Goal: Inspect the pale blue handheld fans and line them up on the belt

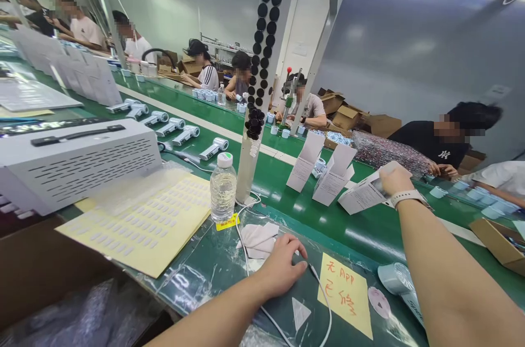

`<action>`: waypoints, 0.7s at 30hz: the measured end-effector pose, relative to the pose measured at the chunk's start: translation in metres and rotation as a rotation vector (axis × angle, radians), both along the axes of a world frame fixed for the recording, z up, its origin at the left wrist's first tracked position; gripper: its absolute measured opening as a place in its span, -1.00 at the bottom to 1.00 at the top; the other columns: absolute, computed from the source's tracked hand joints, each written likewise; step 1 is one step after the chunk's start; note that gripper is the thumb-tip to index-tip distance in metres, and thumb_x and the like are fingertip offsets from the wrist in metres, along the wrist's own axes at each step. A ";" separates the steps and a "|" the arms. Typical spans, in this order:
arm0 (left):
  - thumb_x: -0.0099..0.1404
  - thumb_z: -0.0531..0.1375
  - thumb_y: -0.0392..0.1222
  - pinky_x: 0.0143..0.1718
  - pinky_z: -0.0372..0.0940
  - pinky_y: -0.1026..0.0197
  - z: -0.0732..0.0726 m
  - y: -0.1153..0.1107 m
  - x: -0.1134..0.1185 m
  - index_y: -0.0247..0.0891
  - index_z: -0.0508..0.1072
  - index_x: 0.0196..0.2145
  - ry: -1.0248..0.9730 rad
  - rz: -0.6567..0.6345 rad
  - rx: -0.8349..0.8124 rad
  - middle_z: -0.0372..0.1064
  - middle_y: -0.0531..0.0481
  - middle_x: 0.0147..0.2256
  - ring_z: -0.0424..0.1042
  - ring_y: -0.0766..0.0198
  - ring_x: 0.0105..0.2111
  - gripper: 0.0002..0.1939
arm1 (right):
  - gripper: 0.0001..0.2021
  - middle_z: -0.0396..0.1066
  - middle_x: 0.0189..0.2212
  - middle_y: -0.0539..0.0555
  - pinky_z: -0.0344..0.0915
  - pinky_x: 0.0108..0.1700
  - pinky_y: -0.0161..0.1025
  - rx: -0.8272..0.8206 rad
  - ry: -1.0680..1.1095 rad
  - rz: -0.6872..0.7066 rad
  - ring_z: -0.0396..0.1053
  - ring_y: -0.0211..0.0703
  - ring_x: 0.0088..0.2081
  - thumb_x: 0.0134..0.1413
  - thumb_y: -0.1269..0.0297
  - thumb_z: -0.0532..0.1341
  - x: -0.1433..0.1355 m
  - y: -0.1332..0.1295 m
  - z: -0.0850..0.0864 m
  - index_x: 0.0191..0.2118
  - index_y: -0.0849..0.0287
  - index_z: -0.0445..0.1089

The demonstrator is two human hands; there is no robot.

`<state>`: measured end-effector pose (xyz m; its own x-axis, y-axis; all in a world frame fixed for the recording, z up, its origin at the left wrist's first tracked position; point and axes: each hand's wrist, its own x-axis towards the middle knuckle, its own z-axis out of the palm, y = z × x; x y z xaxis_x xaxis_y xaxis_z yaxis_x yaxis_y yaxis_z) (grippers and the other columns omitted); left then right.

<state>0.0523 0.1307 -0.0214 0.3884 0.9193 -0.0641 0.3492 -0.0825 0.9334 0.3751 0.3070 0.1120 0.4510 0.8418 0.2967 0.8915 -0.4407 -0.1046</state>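
Observation:
My right hand (396,178), reaching forward over the green belt, grips the top of a white printed box (361,194), which leans to one side. Two more white boxes (302,165) (331,178) with raised flaps stand left of it. My left hand (283,264) rests on the near table, fingers loosely bent and thumb apart, holding nothing I can see. Beside it lie crumpled white paper (258,239) and a thin white cable (322,281). A pale blue handheld device (397,280) lies under my right forearm, partly hidden by it.
A metal post (253,164) with black discs rises ahead. Near it stand a clear bottle (223,188) and a yellow sticker sheet (143,237). A white vented machine (82,161) is at left. Several grey-white devices (186,135) lie on the belt (270,194). People sit along the far side.

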 end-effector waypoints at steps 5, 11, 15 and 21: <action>0.10 0.17 -0.36 0.17 0.13 -0.01 0.000 0.001 0.003 -0.19 0.39 -0.33 0.006 -0.011 0.007 0.24 -0.08 -0.06 0.20 0.08 0.07 -0.85 | -0.70 0.41 0.01 0.17 0.44 -0.05 -0.02 -0.107 0.039 0.057 0.44 -0.06 -0.07 0.30 0.18 0.21 0.005 -0.006 -0.004 0.05 0.21 0.38; 0.11 0.13 -0.34 0.05 0.24 0.05 -0.004 0.005 0.002 -0.19 0.37 -0.34 -0.018 0.006 0.028 0.25 -0.07 -0.09 0.23 0.11 0.02 -0.87 | -0.71 0.41 0.02 0.15 0.43 -0.04 0.00 -0.159 0.034 0.171 0.44 -0.06 -0.06 0.30 0.17 0.20 -0.005 -0.012 -0.004 0.05 0.19 0.38; 0.13 0.09 -0.35 -0.08 0.29 0.13 -0.004 0.007 0.002 -0.21 0.35 -0.36 -0.057 0.042 0.053 0.25 -0.05 -0.15 0.30 0.18 -0.11 -0.89 | -0.74 0.46 -0.07 0.13 0.39 -0.01 0.01 -0.094 0.029 0.239 0.44 -0.05 -0.07 0.29 0.16 0.20 -0.013 -0.026 0.002 -0.05 0.23 0.43; 0.13 0.10 -0.37 -0.15 0.30 0.19 -0.005 0.002 0.002 -0.24 0.34 -0.38 -0.097 0.074 0.059 0.25 -0.02 -0.23 0.33 0.27 -0.24 -0.91 | -0.68 0.51 -0.05 0.28 0.24 0.10 0.04 0.103 0.088 0.387 0.38 0.18 0.06 0.12 0.18 0.06 -0.034 -0.094 -0.008 -0.19 0.21 0.48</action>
<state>0.0547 0.1331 -0.0262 0.3209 0.9468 0.0252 0.2646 -0.1151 0.9575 0.3410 0.2133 0.1044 0.1342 0.9222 0.3627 0.9752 -0.0580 -0.2135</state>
